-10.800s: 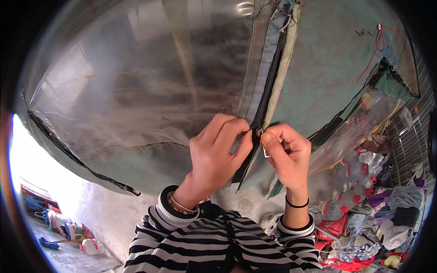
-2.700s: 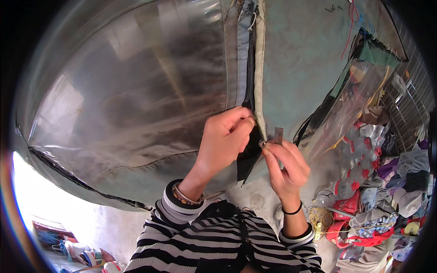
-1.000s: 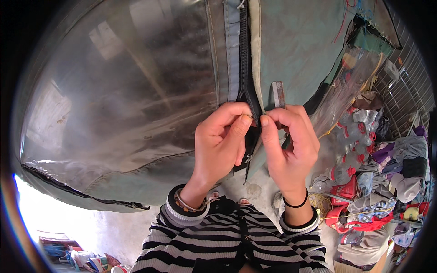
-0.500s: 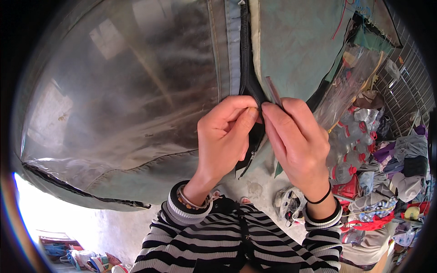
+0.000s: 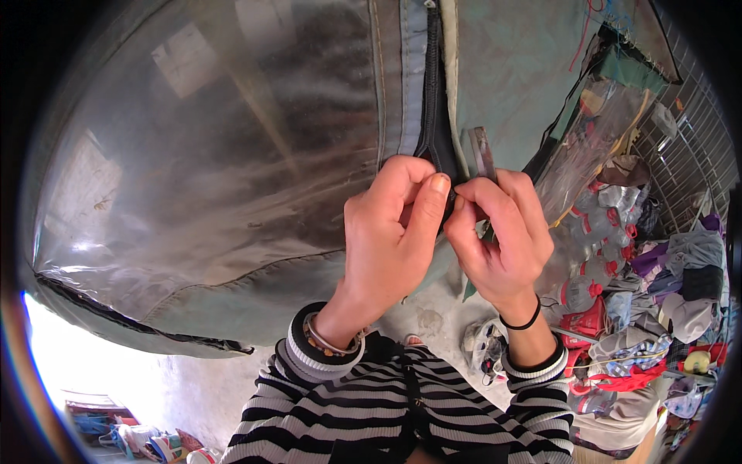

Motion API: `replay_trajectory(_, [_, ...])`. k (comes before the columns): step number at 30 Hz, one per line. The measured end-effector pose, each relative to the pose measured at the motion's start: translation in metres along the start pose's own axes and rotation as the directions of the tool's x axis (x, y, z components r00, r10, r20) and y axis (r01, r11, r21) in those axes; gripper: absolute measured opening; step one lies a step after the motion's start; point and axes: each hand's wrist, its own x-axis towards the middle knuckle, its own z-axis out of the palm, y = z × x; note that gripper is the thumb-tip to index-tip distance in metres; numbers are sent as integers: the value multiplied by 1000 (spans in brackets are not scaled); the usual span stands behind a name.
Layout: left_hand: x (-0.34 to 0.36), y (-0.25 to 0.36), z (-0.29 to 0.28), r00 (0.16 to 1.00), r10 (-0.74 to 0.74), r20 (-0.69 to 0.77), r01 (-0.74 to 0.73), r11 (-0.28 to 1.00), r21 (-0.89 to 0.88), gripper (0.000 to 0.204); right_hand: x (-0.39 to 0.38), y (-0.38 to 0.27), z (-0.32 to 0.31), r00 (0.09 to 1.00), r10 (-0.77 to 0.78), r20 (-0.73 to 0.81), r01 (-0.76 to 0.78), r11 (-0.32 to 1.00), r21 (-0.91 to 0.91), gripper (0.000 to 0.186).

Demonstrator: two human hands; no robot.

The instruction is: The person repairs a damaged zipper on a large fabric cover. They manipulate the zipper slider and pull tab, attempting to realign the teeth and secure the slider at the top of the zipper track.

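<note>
A black zipper (image 5: 432,93) runs down a large cover with a clear plastic panel (image 5: 232,147) on the left and faded green fabric (image 5: 506,85) on the right. My left hand (image 5: 390,240) pinches the zipper's tape low on its length, thumb on top. Just right of it, my right hand (image 5: 502,236) is closed, its thumb and forefinger tips against the zipper's edge. It also holds a narrow, worn metal strip (image 5: 481,151) that sticks up above the fingers. The part of the zipper between and under my fingertips is mostly hidden.
A wire mesh (image 5: 688,155) stands at the right, with plastic bottles (image 5: 580,290) and a heap of clothes and bags (image 5: 680,317) below it. A plastic bag (image 5: 483,352) lies on the concrete floor (image 5: 433,317). Assorted items (image 5: 139,441) sit at the lower left beside a bright area.
Over the last seconds the metal strip appeared in my right hand. Since half a second ago, my left hand moved slightly up and right, and my right fingertips shifted slightly down and right.
</note>
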Motion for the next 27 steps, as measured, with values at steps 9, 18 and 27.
replay_trajectory(9, [3,19,-1,999,-35,-13,36,996,80,12,-5,-8,3,940,342,-18,-328,913,244,17])
replay_trajectory(18, [-2,6,-11,966,-214,145,245,938,-246,8,-9,-10,0,845,519,131,-505,692,516,12])
replay_trajectory(27, [-8,-6,-15,943,-265,201,320,885,-337,7,-12,-9,-7,869,437,234,-493,717,493,13])
